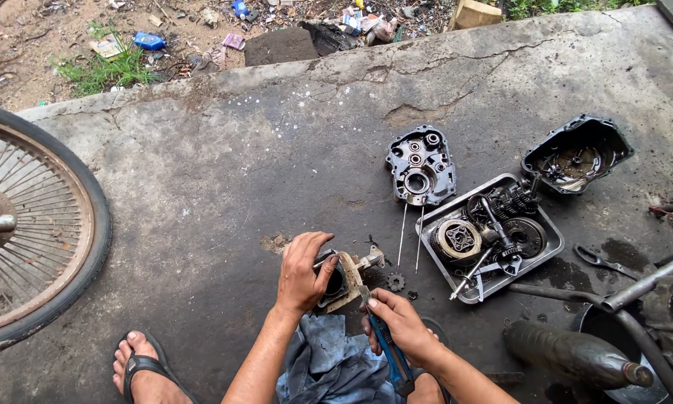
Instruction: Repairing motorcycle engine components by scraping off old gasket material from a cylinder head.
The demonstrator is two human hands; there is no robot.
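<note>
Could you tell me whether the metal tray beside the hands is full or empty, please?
Full: the metal tray is crowded with engine parts, including a round clutch assembly, gear shafts and a disc, with hardly any bare floor showing.

A stained, cracked concrete slab (262, 157) carries a metal tray (553, 254) of gears, with a grey engine cover (420, 166) just up-left of the tray, a black cover (576, 153) up-right of it, two thin rods (404, 236) and a small sprocket (396, 282) to its left, and pliers (602, 262) just right.
</note>
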